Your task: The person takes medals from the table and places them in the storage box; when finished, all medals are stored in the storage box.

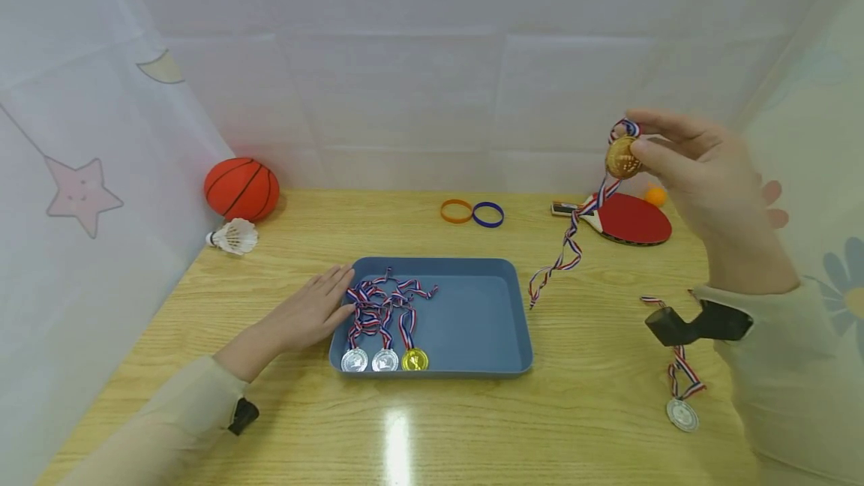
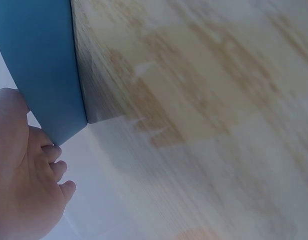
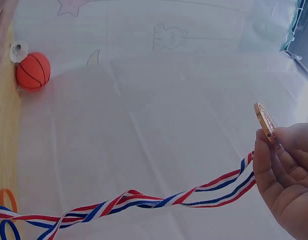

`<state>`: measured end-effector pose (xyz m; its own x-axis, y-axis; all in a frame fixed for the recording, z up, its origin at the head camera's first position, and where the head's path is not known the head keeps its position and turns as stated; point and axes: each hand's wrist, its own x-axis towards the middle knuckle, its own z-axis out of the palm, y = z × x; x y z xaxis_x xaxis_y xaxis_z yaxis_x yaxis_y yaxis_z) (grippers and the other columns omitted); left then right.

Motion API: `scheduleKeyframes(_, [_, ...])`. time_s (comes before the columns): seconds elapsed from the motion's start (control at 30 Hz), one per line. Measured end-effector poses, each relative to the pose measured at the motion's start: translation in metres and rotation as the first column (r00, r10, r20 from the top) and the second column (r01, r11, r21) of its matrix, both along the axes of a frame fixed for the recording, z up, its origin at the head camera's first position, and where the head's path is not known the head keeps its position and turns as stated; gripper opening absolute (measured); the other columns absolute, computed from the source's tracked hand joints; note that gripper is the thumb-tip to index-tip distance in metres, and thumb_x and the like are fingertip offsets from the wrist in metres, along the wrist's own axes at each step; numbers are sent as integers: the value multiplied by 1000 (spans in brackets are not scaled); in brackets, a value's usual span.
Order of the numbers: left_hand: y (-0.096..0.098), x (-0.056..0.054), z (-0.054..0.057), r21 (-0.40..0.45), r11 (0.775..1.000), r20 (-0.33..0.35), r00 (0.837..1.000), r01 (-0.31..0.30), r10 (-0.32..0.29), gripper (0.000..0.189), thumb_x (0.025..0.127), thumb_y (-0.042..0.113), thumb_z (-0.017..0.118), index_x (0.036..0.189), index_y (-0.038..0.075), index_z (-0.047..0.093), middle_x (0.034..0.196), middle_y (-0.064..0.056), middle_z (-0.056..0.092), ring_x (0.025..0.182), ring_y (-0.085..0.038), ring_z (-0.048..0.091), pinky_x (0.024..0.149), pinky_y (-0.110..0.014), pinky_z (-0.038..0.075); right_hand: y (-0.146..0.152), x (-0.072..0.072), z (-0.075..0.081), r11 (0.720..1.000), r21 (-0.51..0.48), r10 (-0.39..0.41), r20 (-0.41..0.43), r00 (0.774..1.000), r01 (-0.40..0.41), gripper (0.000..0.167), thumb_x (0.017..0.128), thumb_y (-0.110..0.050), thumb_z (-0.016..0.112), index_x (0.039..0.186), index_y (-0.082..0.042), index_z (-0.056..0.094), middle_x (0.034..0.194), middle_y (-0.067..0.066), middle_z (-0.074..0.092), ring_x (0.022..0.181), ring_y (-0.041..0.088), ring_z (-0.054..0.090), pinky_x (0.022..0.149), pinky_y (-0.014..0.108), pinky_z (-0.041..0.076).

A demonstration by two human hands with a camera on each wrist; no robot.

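Note:
Raised above the table's right side, my right hand (image 1: 698,171) pinches a gold medal (image 1: 622,158) between thumb and fingers. Its striped red, white and blue ribbon (image 3: 138,200) dangles twisted toward the tray. My left hand (image 1: 307,310) rests on the left rim of a blue-grey tray (image 1: 475,321), fingers fairly straight; the left wrist view shows it against the tray's wall (image 2: 41,65). Inside the tray lie two silver medals (image 1: 385,360) and one gold medal (image 1: 415,359) in a row along the near edge, ribbons bunched behind them.
Another silver medal (image 1: 682,415) lies at the right, partly under my right forearm. Behind are a red paddle (image 1: 634,217), an orange ball (image 1: 655,196), orange (image 1: 457,220) and blue wristbands (image 1: 488,224). Far left sit a small basketball (image 1: 241,190) and a shuttlecock (image 1: 236,236).

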<state>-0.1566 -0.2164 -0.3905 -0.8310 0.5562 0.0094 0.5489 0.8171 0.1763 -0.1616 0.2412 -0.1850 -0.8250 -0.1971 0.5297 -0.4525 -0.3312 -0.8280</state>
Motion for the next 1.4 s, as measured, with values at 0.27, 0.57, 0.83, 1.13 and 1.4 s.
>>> scheduleKeyframes(0.27, [0, 0, 1, -2, 1000, 2, 1000, -1, 1, 60, 99, 30, 41, 141, -8, 24, 147, -23, 22, 133, -40, 18, 106, -52, 17, -39, -3, 12, 996, 84, -4, -83, 997, 11, 29, 84, 15, 53, 112, 10, 61, 100, 17, 62, 81, 24, 60, 74, 26, 51])
scheduleKeyframes(0.57, [0, -1, 0, -4, 1000, -1, 1000, -3, 3, 60, 99, 32, 40, 142, -8, 24, 147, -23, 22, 134, -39, 18, 106, -52, 18, -72, -8, 3, 962, 273, 13, -85, 996, 11, 26, 87, 6, 58, 109, -3, 67, 101, 9, 63, 84, 19, 61, 75, 28, 49])
scheduleKeyframes(0.83, [0, -1, 0, -3, 1000, -5, 1000, -2, 2, 60, 99, 32, 40, 142, -8, 25, 146, -22, 23, 133, -39, 18, 106, -52, 18, -99, -11, -19, 899, 435, 66, -6, 998, -57, 27, 87, 0, 61, 113, -3, 64, 101, 5, 64, 84, 21, 59, 75, 31, 49])
scheduleKeyframes(1.13, [1, 0, 0, 1, 1000, 3, 1000, -8, 8, 61, 99, 33, 40, 142, -7, 25, 147, -22, 23, 134, -39, 17, 106, -52, 16, -122, -8, -44, 851, 483, 193, 73, 978, -204, 31, 88, 2, 58, 119, 6, 58, 113, 21, 58, 84, 24, 60, 75, 37, 51])
scheduleKeyframes(1.4, [3, 0, 2, 2, 1000, 7, 1000, -13, 13, 61, 99, 34, 39, 142, -7, 24, 147, -21, 22, 134, -39, 17, 106, -51, 16, -132, -6, -67, 796, 544, 230, 134, 964, -266, 30, 89, -3, 60, 118, 3, 60, 113, 14, 60, 88, 24, 60, 74, 35, 51])
